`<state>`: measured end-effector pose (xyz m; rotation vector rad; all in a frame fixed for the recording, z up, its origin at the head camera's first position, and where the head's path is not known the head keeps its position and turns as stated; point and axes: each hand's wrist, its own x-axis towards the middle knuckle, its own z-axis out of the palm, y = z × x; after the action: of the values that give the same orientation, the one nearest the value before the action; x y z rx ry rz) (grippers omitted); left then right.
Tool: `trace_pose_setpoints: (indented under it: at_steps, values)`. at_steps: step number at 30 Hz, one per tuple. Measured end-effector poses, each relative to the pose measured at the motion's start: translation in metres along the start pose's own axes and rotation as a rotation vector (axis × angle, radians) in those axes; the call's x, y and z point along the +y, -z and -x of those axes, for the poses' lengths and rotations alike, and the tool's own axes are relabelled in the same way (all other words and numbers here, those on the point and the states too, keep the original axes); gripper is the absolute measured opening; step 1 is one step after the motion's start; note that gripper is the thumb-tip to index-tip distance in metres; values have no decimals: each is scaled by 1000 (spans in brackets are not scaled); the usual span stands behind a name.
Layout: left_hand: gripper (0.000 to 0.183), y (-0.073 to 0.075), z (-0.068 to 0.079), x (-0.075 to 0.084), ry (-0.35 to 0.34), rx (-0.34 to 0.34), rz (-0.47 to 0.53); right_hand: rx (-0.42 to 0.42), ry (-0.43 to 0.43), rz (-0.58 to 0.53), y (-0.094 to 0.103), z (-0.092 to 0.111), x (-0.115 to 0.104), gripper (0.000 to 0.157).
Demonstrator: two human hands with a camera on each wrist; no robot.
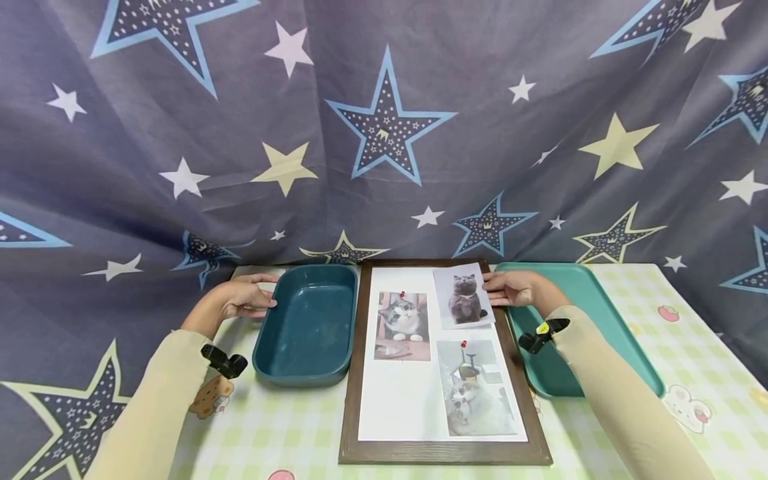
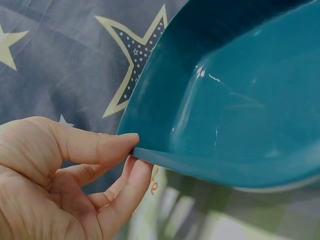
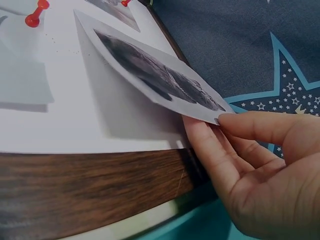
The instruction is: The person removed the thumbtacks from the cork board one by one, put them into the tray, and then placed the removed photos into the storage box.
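My right hand [image 1: 510, 288] pinches the right edge of a grey cat photo [image 1: 465, 297] between thumb and fingers. In the right wrist view that photo [image 3: 160, 75] tilts up off the white board, casting a shadow under it. The board [image 1: 396, 400] has a brown wooden frame. Two other cat photos hang on it: one at upper left [image 1: 408, 333] and one at lower right [image 1: 477, 393], each with a red pushpin at its top. At the left, my left hand [image 1: 243, 297] pinches the rim of a deep dark-teal dish [image 2: 240, 100], thumb on the inner side, fingers outside.
A green tray [image 1: 624, 360] lies right of the board, partly under my right forearm. A checkered cloth [image 1: 288, 427] with cartoon prints covers the table. Behind everything hangs a grey star-patterned curtain [image 1: 372, 220], right at the table's back edge.
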<state>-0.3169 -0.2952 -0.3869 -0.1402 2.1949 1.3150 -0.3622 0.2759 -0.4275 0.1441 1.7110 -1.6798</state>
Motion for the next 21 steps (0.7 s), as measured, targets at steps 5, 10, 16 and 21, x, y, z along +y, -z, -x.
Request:
trace_pose_setpoints:
  at_steps: [5, 10, 16, 21]
  values:
    - [82, 1, 0, -2, -8, -3, -2, -5, 7, -22, -1, -1, 1, 68]
    - [82, 1, -2, -2, -14, 0, -6, -9, 6, -81, -5, -1, 2, 65]
    - [83, 0, -2, -3, -9, -1, -3, -25, 7, -135, -14, -1, 0, 64]
    - [82, 0, -1, -2, -20, -10, 16, -59, 26, -166, -24, 0, -5, 60]
